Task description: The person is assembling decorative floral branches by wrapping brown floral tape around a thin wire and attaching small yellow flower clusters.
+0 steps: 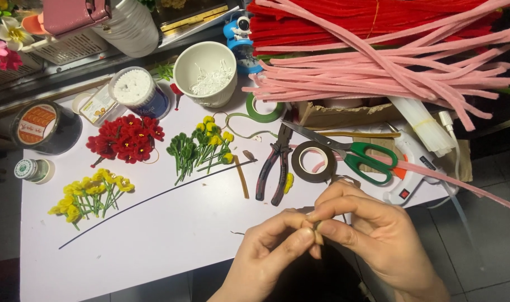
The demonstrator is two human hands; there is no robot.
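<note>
Pinched between both sets of fingertips is a small brownish piece (317, 226), held just off the table's (171, 235) near edge. I judge a wrapping or rolling step; next calls for a steady twist without losing it. My left hand (269, 251) reaches up from below with thumb pressed in; my right hand (372, 232) curls over, wrist bent, fingers stacked.

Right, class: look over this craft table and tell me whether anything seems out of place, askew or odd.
One thing stands out: a pink pipe cleaner has slid from the pile and hangs off the table's right edge, across the green-handled scissors. The rest is cluttered but nothing is spilled or broken.
</note>
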